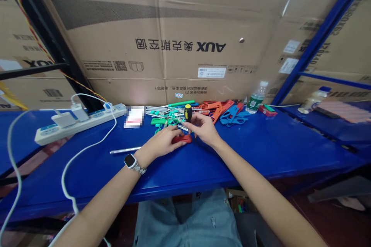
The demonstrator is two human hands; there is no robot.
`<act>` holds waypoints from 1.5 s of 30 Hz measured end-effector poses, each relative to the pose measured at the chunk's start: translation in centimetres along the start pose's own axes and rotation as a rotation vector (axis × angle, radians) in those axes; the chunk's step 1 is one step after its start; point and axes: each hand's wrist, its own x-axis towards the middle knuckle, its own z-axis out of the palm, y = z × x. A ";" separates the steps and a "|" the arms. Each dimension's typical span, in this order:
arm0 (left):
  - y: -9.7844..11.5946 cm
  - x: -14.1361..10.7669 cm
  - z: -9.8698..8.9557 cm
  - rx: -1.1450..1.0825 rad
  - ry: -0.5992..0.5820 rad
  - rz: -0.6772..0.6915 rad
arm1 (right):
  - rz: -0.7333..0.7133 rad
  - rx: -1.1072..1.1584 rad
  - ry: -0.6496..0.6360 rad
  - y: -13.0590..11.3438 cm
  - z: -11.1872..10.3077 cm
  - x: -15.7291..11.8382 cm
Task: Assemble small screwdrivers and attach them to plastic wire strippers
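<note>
My left hand point(164, 142), with a watch on the wrist, is closed on a red plastic piece point(183, 139) and holds it down on the blue table. In my right hand point(204, 128) is a small screwdriver with a black and yellow handle point(188, 112), held upright between the fingers. Its tip is hidden by the hands, so I cannot tell whether it touches the red piece. Just behind both hands lies a pile of green plastic parts point(158, 121) and metal rods point(156, 112). A single metal rod point(124, 150) rests left of my left hand.
Orange scissor-like parts point(217, 111) and blue ones point(233, 117) lie right of the pile. Beyond them stands a water bottle point(255, 99). A white power strip point(84, 121) with cables is at left. A large cardboard box point(174, 19) backs the table point(261, 154).
</note>
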 end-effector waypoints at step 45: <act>3.1 6.3 -3.3 -0.763 0.574 0.001 | 0.044 0.042 -0.191 -1.5 -1.0 1.0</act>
